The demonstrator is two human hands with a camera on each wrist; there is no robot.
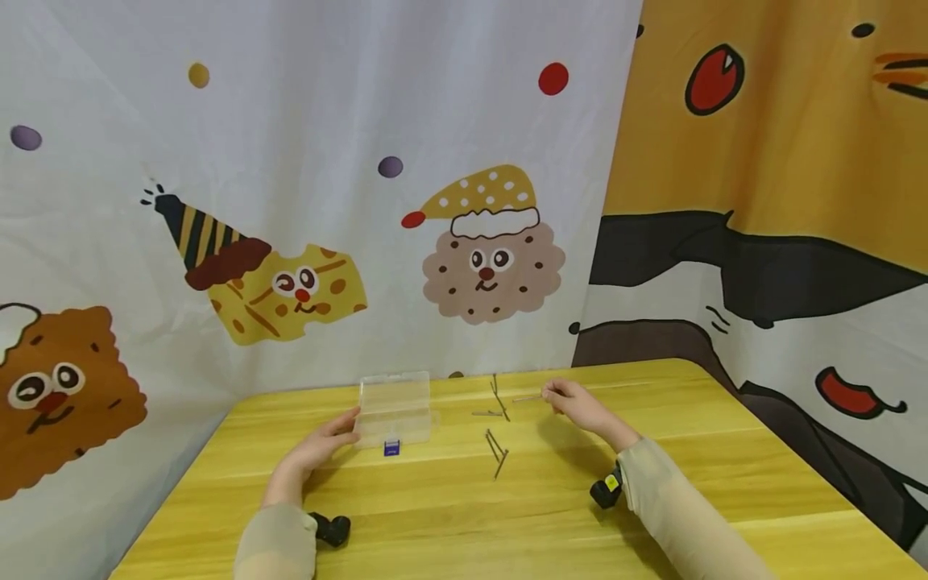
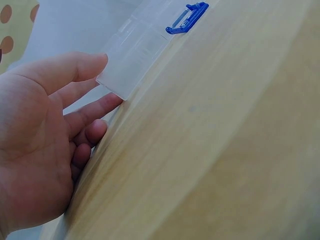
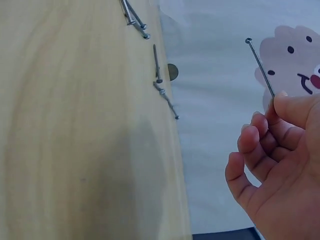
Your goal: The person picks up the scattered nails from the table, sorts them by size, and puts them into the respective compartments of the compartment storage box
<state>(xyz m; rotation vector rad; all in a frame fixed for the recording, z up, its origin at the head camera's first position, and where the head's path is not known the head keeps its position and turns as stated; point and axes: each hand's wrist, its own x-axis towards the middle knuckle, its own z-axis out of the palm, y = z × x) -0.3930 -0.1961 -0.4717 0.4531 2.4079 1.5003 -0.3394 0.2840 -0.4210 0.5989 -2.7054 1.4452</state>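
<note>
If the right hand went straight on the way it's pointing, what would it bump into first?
Probably the far nails on the table, just past the held nail in the right hand. Depth is unclear, though: the hand looks raised, so it might pass above them.

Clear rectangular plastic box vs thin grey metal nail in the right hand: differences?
The clear rectangular plastic box is transparent; the thin grey metal nail is opaque. The box rests on the yellow wooden table; the nail is held off it. The left hand touches the box; the right hand pinches the nail. Shared: each touches a hand.
</note>
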